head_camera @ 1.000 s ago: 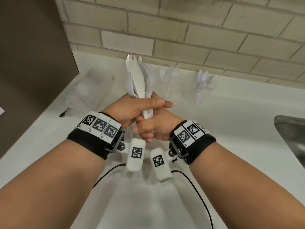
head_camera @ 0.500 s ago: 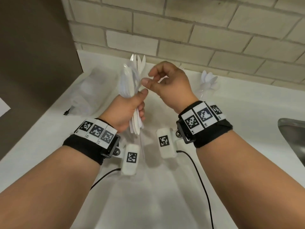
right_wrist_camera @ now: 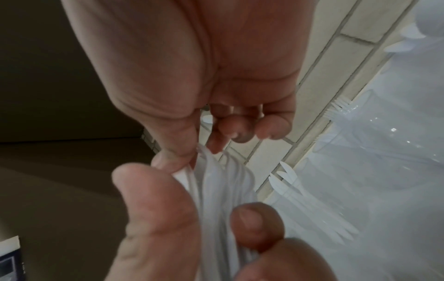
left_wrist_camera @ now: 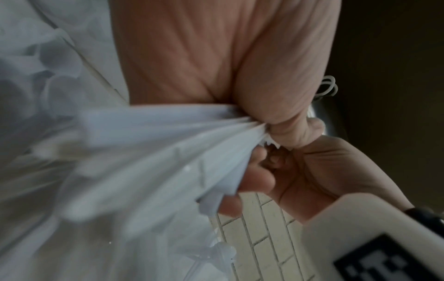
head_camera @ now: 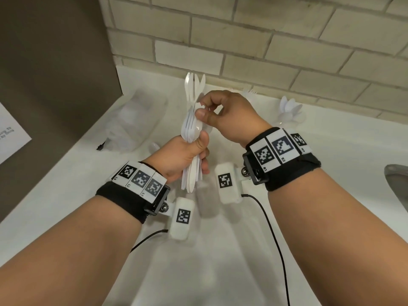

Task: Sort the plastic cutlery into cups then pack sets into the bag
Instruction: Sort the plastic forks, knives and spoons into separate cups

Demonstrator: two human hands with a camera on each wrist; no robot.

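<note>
My left hand grips a bundle of white plastic cutlery upright above the counter, with fork, knife and spoon ends fanned out at the top. My right hand is at the upper half of the bundle, thumb and forefinger pinching one white piece in it. The right wrist view shows that thumb against the edge of the cutlery bundle, with the left hand just below. In the left wrist view the bundle fans out blurred from the left hand.
Against the brick wall stand clear cups: one with spoons, one with forks partly behind my right hand, one with knives. A clear plastic bag lies at left. A metal sink is at the right edge.
My right hand left the bundle's lower end, rose past the left hand and now pinches a piece near the top. The left hand kept its grip and lifted slightly.
</note>
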